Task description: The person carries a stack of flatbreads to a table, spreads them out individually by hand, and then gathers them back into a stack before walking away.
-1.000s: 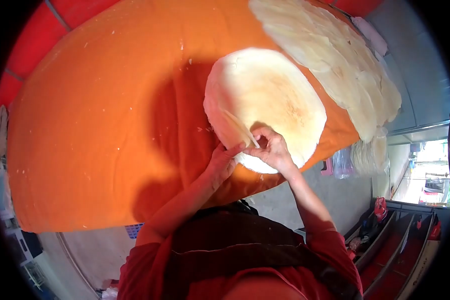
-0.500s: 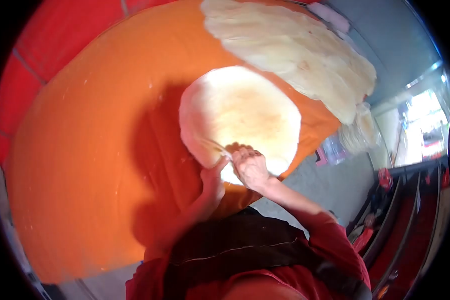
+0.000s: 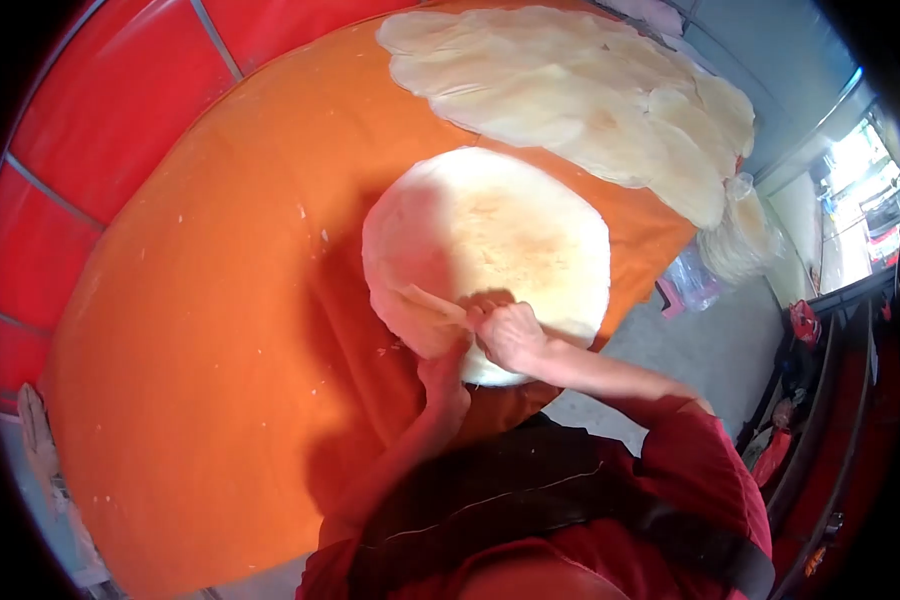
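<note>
A stack of round, pale flatbread sheets (image 3: 520, 230) lies near the front edge of the orange cloth (image 3: 210, 320). At the stack's near side, my left hand (image 3: 446, 372) is closed on the edge of the top sheet. Just to its right, my right hand (image 3: 510, 335) has its fingers curled, pinching the same sheet's edge. Between the hands and the left part of the stack, a narrow fold of the sheet stands raised. The fingertips of my left hand are partly hidden.
Many thin sheets (image 3: 570, 90) overlap across the far side of the cloth. Bagged round sheets (image 3: 740, 240) and a clear plastic bag (image 3: 692, 282) are at the right. Red padded panels (image 3: 120, 100) border the far left. Dark shelving is at the lower right.
The view has shifted, so the stack appears slightly lower and to the right. Both hands remain together at the sheet's edge, and the raised fold shows more clearly.
</note>
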Available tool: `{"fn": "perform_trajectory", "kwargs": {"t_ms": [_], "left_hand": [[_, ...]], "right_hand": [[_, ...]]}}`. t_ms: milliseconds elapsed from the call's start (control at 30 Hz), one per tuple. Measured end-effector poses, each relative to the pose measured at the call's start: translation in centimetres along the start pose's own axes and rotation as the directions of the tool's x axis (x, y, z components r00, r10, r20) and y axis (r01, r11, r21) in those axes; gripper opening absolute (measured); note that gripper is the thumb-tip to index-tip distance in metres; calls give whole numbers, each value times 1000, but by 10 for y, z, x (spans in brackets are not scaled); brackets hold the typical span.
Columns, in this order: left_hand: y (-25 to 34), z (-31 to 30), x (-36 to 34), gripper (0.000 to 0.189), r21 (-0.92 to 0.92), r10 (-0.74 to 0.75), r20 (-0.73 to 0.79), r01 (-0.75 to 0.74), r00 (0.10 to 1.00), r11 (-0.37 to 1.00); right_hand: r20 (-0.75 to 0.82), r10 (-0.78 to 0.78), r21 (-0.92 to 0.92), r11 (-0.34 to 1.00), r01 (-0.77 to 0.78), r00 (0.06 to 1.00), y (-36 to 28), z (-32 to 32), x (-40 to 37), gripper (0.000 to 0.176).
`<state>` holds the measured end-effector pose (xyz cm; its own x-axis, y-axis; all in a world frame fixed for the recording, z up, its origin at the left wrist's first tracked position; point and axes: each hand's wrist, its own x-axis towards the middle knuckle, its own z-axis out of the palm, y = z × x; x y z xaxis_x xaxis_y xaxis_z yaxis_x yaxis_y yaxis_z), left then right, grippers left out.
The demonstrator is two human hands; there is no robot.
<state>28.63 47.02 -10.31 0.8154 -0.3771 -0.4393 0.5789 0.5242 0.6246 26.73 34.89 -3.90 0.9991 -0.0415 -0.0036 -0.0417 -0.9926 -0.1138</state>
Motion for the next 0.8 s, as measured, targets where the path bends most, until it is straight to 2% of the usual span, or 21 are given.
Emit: {"fn": "perform_trajectory", "kwargs": {"t_ms": [67, 100, 133, 167, 200, 267, 300, 333, 367, 400, 433, 467, 500, 533, 600, 633, 667, 700, 733, 767, 800], "left_hand": [[10, -10, -8, 37, 266, 132, 186, -180, 974, 947], [15, -20, -3, 32, 311, 105, 211, -169, 972, 935], [20, -31, 3, 29, 356, 78, 235, -160, 969, 921], [31, -44, 12, 28, 342, 27, 176, -87, 984, 936], [43, -57, 22, 28, 321, -24, 116, -15, 993, 947], [101, -64, 22, 32, 318, -20, 2, 18, 1000, 948], [132, -65, 21, 34, 316, -16, -57, 33, 998, 948], [160, -65, 19, 36, 309, -11, -117, 48, 993, 950], [184, -67, 13, 42, 297, -56, -69, 74, 996, 952], [208, -73, 4, 43, 367, -78, -93, 106, 993, 924], [227, -85, -3, 47, 402, -71, -39, 81, 997, 912], [239, -106, -7, 52, 437, -54, -67, 78, 996, 896], [247, -115, -21, 49, 480, 27, -192, 70, 981, 875], [254, -148, -24, 42, 530, 19, -152, 65, 988, 846], [244, -175, -43, 32, 868, 346, -332, 141, 878, 476], [238, -179, -55, 31, 895, 393, -363, 198, 845, 400], [230, -181, -67, 30, 911, 443, -386, 257, 809, 324], [226, -181, -76, 29, 914, 493, -404, 322, 771, 246], [221, -181, -80, 26, 893, 290, -390, 281, 874, 351], [217, -182, -85, 23, 844, 72, -355, 286, 932, 454], [212, -174, -90, 20, 745, -147, -305, 332, 941, 579]], "right_hand": [[459, 118, 28, 989, -147, 881, 9, -49, 27, 15], [-35, -44, 307, 950, 52, 998, 45, -14, 36, 21], [-147, -79, 636, 755, 156, 986, 69, -23, 53, 31], [-107, 14, 648, 759, 59, 994, 95, -36, 69, 42], [56, 163, 639, 752, -161, 985, 106, -88, 73, 41], [98, 383, 753, 575, -320, 918, 148, -142, 74, 39], [-47, 472, 780, 568, -262, 881, 191, -135, 76, 40], [-92, 557, 705, 622, -341, 826, 190, -171, 53, 40], [-66, 583, 754, 560, -342, 810, 225, -175, 43, 39], [-69, 447, 860, 480, -173, 892, 265, -172, 29, 39], [-63, 513, 925, 353, -144, 856, 289, -168, 13, 31], [-89, 550, 877, 439, -197, 830, 320, -162, -5, 27], [-17, 726, 632, 540, -555, 687, 295, -185, -22, 22], [-41, 669, 548, 636, -543, 742, 335, -161, -35, 24], [-280, 519, 887, 461, 11, 808, 375, -101, -67, 35], [-57, 789, 499, 553, -667, 611, 417, -77, -66, 39], [-413, 654, 60, 714, -698, 634, 431, -44, -70, 36], [-586, 452, -71, 798, -598, 673, 425, -22, -63, 34], [-707, 212, -223, 839, -497, 674, 410, -8, -56, 31], [-566, 414, 75, 887, -456, 713, 376, -13, -42, 30], [-361, 547, 368, 828, -424, 756, 334, -21, -23, 28]]}}
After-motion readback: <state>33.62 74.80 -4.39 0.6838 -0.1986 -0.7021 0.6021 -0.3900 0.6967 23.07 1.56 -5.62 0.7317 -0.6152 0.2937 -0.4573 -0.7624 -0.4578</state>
